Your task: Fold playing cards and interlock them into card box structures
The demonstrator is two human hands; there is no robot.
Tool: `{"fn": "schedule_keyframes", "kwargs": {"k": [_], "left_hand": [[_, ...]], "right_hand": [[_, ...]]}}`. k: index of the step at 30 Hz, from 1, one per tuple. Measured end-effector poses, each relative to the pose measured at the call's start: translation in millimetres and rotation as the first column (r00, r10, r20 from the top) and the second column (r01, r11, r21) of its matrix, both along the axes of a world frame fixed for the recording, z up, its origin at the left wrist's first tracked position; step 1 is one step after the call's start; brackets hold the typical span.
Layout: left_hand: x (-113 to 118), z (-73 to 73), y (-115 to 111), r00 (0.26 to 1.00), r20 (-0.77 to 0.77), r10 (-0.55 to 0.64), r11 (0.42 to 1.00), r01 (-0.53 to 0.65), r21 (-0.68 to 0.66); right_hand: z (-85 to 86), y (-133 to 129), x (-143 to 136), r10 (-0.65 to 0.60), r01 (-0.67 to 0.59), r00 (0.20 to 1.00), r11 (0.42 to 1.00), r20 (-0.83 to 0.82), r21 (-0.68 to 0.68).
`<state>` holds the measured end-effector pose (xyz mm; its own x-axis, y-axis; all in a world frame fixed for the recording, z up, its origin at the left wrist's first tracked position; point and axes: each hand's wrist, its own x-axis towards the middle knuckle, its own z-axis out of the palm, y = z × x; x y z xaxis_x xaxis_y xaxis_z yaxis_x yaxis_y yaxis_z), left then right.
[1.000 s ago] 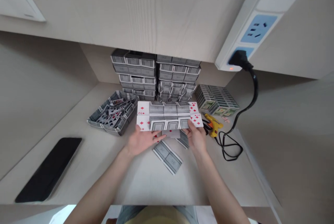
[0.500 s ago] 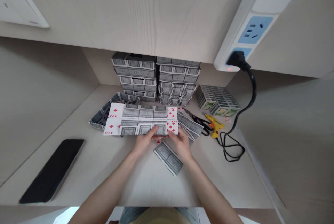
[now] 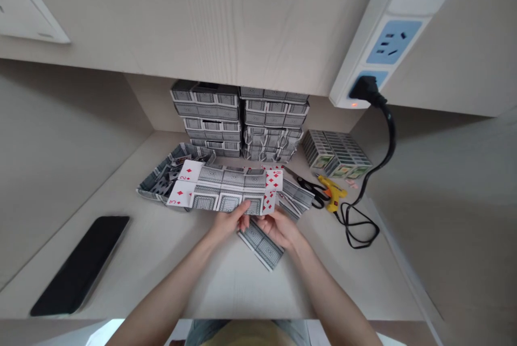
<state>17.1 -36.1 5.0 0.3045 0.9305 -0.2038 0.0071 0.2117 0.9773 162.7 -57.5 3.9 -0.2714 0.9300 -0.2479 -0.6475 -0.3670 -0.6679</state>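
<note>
A panel of joined playing cards (image 3: 232,179) is held above the desk, slightly tilted. Grey patterned backs fill its middle, and red diamond faces stick out at both ends. My left hand (image 3: 230,222) grips its near edge, thumb on top and fingers underneath. At the near right corner my right hand (image 3: 283,227) is closed, its fingertips partly hidden by the edge. Below the hands, a strip of joined cards (image 3: 262,246) lies on the desk. Another group of folded card strips (image 3: 299,195) lies to the right, partly covered by the panel.
Stacked card-built boxes (image 3: 212,112) stand at the back. An open card tray (image 3: 151,184) holds loose cards. Card packs (image 3: 335,152), black scissors (image 3: 317,192) and a yellow glue gun (image 3: 332,192) with a looped cord lie right. A phone (image 3: 81,265) lies left; a power strip (image 3: 388,39) hangs above.
The panel has shifted slightly right and now sits tilted and a little bent. My right thumb has slid off its top face to the near edge, and the fingers have drawn in below.
</note>
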Motion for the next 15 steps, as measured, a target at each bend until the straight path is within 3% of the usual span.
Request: {"fn": "schedule_keyframes", "kwargs": {"k": [7, 15], "left_hand": [[-2.8, -0.7, 0.8, 0.993, -0.101, -0.056, 0.987, 0.07, 0.143], [-4.6, -10.0, 2.0, 0.98, -0.187, -0.069, 0.976, 0.105, 0.19]], "right_hand": [[12.3, 7.1, 14.3, 0.095, -0.096, 0.983, 0.995, 0.154, 0.0], [7.5, 9.3, 16.2, 0.055, -0.053, 0.918, 0.998, 0.394, -0.018]]}}
